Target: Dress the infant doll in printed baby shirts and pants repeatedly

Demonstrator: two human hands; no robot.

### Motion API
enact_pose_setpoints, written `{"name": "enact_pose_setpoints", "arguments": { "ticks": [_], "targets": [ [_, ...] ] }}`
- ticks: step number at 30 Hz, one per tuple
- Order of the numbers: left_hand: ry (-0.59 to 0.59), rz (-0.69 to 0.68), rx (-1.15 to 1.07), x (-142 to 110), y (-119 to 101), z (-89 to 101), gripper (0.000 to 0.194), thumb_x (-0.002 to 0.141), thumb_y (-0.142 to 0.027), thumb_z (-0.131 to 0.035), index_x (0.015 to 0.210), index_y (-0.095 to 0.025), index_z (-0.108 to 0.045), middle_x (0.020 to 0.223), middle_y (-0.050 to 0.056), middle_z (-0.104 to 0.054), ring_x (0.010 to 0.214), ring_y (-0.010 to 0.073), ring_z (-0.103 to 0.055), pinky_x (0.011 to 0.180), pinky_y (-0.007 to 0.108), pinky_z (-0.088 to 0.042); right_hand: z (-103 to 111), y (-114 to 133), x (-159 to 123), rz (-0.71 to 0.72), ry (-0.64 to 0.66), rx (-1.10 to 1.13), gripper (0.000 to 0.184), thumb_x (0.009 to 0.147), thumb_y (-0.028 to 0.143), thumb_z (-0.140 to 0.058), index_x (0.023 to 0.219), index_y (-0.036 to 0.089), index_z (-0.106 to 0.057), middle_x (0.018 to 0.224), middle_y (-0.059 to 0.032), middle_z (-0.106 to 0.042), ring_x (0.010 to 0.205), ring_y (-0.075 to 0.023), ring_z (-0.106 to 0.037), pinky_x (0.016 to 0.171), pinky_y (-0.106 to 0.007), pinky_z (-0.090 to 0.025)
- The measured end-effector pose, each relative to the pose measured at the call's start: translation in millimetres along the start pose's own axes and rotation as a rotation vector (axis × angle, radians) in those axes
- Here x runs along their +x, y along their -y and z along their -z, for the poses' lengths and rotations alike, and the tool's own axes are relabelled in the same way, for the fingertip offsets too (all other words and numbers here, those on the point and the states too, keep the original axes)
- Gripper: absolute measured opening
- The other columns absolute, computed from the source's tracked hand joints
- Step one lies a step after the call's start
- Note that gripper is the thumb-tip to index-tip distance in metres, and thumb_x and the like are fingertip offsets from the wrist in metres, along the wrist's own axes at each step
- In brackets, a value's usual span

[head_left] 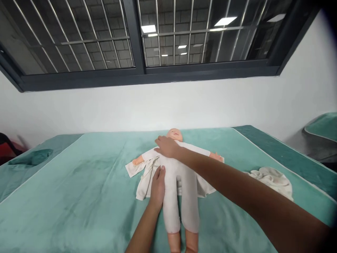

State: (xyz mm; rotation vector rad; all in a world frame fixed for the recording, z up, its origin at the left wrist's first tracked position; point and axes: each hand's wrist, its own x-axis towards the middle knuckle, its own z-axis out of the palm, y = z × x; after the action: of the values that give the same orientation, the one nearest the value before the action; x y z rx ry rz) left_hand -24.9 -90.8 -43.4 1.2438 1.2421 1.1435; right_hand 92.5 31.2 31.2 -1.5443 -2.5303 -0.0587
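A baby doll in a pale cloth body lies on its back on a teal bedsheet, head toward the wall, arms spread. An opened cream garment is spread under it. My left hand lies flat along the doll's left flank, fingers together and stretched out, touching the garment's edge. Reaching across the doll, my right hand rests palm down on its chest and shoulder, just below the head, with the fingers extended.
A crumpled cream cloth lies on the sheet to the right. A dark teal folded cloth sits at the far left. A white wall and barred window stand behind the bed. Another teal-covered surface is at far right.
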Motion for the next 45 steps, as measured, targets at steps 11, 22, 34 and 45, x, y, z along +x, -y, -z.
{"name": "enact_pose_setpoints", "arguments": {
  "ticks": [11, 22, 34, 45],
  "targets": [
    [-0.133, -0.466, 0.513, 5, 23, 20.2, 0.036, 0.095, -0.024, -0.036, 0.128, -0.023, -0.051, 0.129, 0.010, -0.057, 0.122, 0.0247, -0.050, 0.105, 0.043, -0.038, -23, 27, 38, 0.144, 0.129, 0.001, 0.037, 0.093, 0.053, -0.044, 0.108, 0.021, -0.056, 0.111, -0.0100, -0.065, 0.101, -0.0265, -0.059, 0.075, -0.035, -0.044],
    [-0.246, -0.426, 0.993, 88, 30, 57.8, 0.024, 0.090, -0.022, -0.046, 0.108, -0.018, -0.061, 0.106, 0.014, -0.065, 0.105, 0.0296, -0.056, 0.091, 0.043, -0.040, -5, -9, -10, 0.079, 0.056, 0.023, 0.053, 0.094, 0.064, -0.028, 0.111, 0.024, -0.057, 0.102, -0.0089, -0.066, 0.093, -0.0257, -0.059, 0.071, -0.032, -0.040],
    [-0.445, -0.218, 0.560, 122, 35, 81.9, 0.028, 0.092, -0.037, -0.039, 0.101, -0.017, -0.056, 0.093, 0.007, -0.071, 0.080, 0.0173, -0.066, 0.067, 0.027, -0.048, -28, 1, 1, 0.089, 0.124, -0.006, 0.046, 0.089, 0.060, -0.043, 0.101, 0.023, -0.066, 0.094, -0.0101, -0.069, 0.091, -0.0272, -0.062, 0.074, -0.035, -0.040],
    [-0.237, -0.463, 0.638, 90, 9, 22.7, 0.021, 0.093, -0.026, -0.038, 0.102, -0.022, -0.057, 0.097, 0.006, -0.065, 0.088, 0.0215, -0.060, 0.081, 0.034, -0.045, -43, 13, 6, -0.010, 0.038, 0.021, 0.019, 0.085, 0.027, -0.053, 0.097, 0.018, -0.063, 0.094, -0.0106, -0.069, 0.092, -0.0255, -0.061, 0.082, -0.037, -0.041]
  ]
}}
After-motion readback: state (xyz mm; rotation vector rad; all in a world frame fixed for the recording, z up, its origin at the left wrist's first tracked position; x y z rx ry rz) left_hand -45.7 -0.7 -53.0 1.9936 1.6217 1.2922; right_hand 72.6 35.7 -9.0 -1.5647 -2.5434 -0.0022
